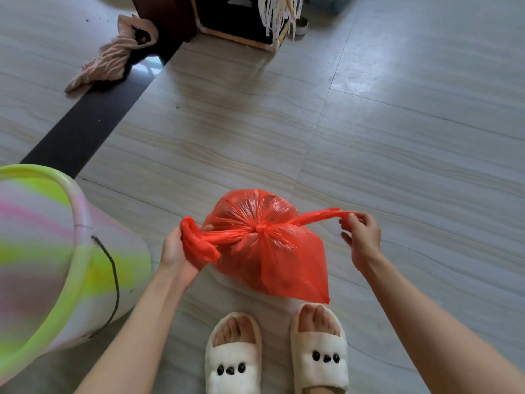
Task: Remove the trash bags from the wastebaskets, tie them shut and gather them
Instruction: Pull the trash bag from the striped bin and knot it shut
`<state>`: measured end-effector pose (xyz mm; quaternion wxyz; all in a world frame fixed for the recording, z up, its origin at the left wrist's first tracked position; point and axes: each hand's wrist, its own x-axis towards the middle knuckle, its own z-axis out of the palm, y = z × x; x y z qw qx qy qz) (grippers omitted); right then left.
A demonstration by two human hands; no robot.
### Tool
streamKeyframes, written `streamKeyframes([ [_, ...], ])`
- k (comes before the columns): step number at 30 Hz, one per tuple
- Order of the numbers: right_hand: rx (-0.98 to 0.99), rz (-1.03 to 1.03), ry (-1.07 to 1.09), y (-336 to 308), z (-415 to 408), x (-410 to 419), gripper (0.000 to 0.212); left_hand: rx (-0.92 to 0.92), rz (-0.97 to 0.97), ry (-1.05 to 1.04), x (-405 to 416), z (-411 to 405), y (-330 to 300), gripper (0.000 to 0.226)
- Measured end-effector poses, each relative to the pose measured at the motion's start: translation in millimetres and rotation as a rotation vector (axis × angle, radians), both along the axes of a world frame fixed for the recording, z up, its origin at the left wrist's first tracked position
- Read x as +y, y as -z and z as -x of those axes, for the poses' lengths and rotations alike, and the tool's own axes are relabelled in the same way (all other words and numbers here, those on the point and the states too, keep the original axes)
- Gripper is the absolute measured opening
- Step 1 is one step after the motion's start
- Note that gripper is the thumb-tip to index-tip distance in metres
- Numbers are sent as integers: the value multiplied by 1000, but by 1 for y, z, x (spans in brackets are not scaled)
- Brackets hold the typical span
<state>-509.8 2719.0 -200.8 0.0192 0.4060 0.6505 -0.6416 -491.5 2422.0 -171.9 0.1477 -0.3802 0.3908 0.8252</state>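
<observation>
Bucket (42, 251) blurred and cut off at the left edge, bag (264, 251) contents hidden by red plastic, left fingers (206, 227) mostly behind the bag's tail, box (235, 21) cropped at top

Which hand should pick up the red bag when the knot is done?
Probably the left hand. It grips a bunched tail of the red plastic trash bag close beside the knot, while the right hand only pinches the far tip of the other tail.
</observation>
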Motion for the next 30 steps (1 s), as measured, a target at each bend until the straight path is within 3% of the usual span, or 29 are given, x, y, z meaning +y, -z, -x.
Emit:
streamKeyframes([
  [2,85,377,65,-6,2,-8,15,18,-81,100,1,3,-7,46],
  [4,163,707,130,-12,4,-17,12,13,-125,184,4,4,-10,51],
  [7,193,943,199,-23,8,-28,12,-14,-169,176,8,2,-16,54],
  [10,99,774,-15,-23,11,-41,11,32,-327,137,9,0,-20,61],
  [13,40,459,-218,-17,14,-52,8,71,-451,103,10,-1,-13,46],
  [17,84,193,-311,-13,14,-56,12,167,-571,110,12,-3,0,53],
  [20,134,-12,-442,-10,9,-59,19,126,-582,-45,16,1,2,57],
  [23,159,-72,-558,-12,4,-64,24,127,-272,-68,37,5,-6,18],
  [25,162,-89,-595,-17,2,-67,27,192,259,102,55,6,-9,20],
  [28,177,-84,-625,-23,-1,-68,27,325,1094,302,68,7,-5,5],
  [30,200,-114,-657,-26,-1,-68,23,467,1298,291,70,8,-2,11],
])
